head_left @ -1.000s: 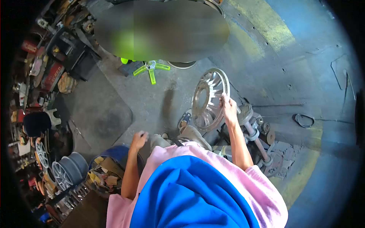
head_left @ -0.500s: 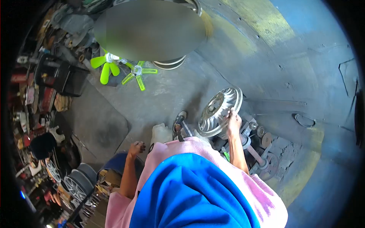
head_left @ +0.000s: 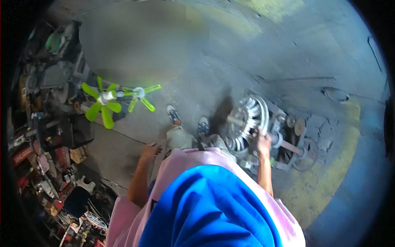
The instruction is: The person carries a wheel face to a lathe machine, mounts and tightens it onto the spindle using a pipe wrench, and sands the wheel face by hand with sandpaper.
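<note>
My right hand (head_left: 261, 140) grips the near right edge of a silvery spoked metal wheel disc (head_left: 263, 113). The disc is tilted and stands beside a machine with a pinkish shaft (head_left: 290, 147); a light rod end shows at its centre, and whether the two touch cannot be made out. My left hand (head_left: 152, 150) hangs at my left side with its fingers loosely curled and apart, holding nothing.
Ahead on the left lie a green-bladed fan (head_left: 106, 99) and a green star-shaped frame (head_left: 140, 93). Mixed parts and a black chair (head_left: 72, 131) crowd the left side. A wall (head_left: 312, 49) rises on the right. A blurred patch covers the top.
The disc has come lower and closer to the shaft machine, with my right hand still on its rim. My view has turned, and my feet have shifted.
</note>
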A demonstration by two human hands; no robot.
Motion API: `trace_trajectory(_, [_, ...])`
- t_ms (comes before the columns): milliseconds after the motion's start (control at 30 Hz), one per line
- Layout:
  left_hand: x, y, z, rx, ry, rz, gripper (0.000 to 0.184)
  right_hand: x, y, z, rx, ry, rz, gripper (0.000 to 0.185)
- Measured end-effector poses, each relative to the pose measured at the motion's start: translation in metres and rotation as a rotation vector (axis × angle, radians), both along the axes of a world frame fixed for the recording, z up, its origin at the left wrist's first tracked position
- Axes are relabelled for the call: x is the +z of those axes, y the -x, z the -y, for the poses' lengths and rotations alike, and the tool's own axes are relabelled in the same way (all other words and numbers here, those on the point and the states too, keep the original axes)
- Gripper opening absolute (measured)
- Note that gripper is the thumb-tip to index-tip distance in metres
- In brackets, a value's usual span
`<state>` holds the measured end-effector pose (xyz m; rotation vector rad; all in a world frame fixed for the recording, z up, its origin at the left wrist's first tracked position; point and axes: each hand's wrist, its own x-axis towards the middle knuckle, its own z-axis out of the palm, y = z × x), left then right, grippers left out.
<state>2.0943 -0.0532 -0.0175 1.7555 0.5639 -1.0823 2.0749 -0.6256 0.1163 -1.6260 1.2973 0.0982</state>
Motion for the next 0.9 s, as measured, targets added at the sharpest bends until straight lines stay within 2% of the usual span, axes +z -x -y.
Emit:
trace_trajectory(33, [0.005,-0.022,0.002,-0.019,0.014,0.033,0.025,0.008,-0.001,-0.004,-0.001,0.036,-0.020,0.039])
trace_trajectory(67, [0.009,-0.049,0.007,0.089,0.036,-0.040,0.025,-0.001,0.004,-0.005,-0.032,0.118,0.044,0.034])
trace_trajectory(100, [0.011,-0.073,0.007,0.114,0.029,-0.022,0.025,-0.021,0.021,0.017,0.088,0.229,-0.078,0.043])
trace_trajectory(167, [0.012,-0.108,0.008,-0.184,-0.073,0.353,0.025,0.004,0.014,0.008,0.227,0.499,-0.145,0.038])
trace_trajectory(200, [0.019,-0.124,0.012,-0.172,-0.071,0.351,0.025,0.004,0.014,0.011,0.268,0.507,-0.199,0.038])
trace_trajectory(233, [0.031,-0.141,0.016,-0.080,0.061,0.298,0.026,0.001,0.015,0.021,0.302,0.517,-0.255,0.038])
trace_trajectory(267, [0.040,-0.156,0.017,0.007,0.197,0.247,0.027,0.006,0.007,0.021,0.333,0.545,-0.355,0.040])
trace_trajectory(300, [0.044,-0.168,0.018,0.002,0.213,0.249,0.027,0.009,0.003,0.023,0.355,0.574,-0.457,0.043])
trace_trajectory(367, [0.048,-0.186,0.022,0.022,0.218,0.253,0.028,0.002,0.007,0.028,0.350,0.609,-0.451,0.056])
trace_trajectory(400, [0.045,-0.190,0.023,0.013,0.239,0.249,0.028,0.002,0.004,0.022,0.388,0.748,-0.420,0.068])
trace_trajectory(433, [0.043,-0.193,0.021,-0.013,0.221,0.279,0.028,0.007,0.004,0.019,0.379,0.776,-0.426,0.076])
trace_trajectory(533, [0.042,-0.196,0.013,-0.044,0.176,0.295,0.028,0.031,-0.022,-0.009,0.438,1.016,-0.386,0.078])
trace_trajectory(600, [0.047,-0.196,0.007,-0.042,0.148,0.280,0.029,0.036,-0.036,-0.014,0.495,1.015,-0.409,0.079])
trace_trajectory(667, [0.053,-0.196,-0.006,-0.151,0.062,0.344,0.029,0.024,-0.052,-0.019,0.549,1.089,-0.440,0.079])
trace_trajectory(700, [0.051,-0.192,-0.013,-0.123,0.052,0.347,0.029,0.032,-0.072,-0.030,0.578,0.982,-0.409,0.078])
trace_trajectory(767, [0.039,-0.183,-0.032,-0.201,-0.067,0.433,0.030,0.011,-0.093,-0.039,0.685,0.928,-0.366,0.075])
trace_trajectory(800, [0.029,-0.177,-0.042,-0.158,-0.084,0.445,0.030,0.007,-0.114,-0.047,0.818,0.809,-0.385,0.068])
trace_trajectory(833, [0.015,-0.169,-0.052,-0.017,-0.001,0.393,0.029,-0.024,-0.121,-0.047,0.874,0.827,-0.320,0.061])
trace_trajectory(867, [0.002,-0.161,-0.061,0.123,0.088,0.344,0.028,-0.029,-0.140,-0.064,0.995,0.786,-0.177,0.047])
trace_trajectory(900, [-0.010,-0.153,-0.070,0.169,0.079,0.360,0.028,-0.043,-0.167,-0.078,1.075,0.655,-0.155,0.033])
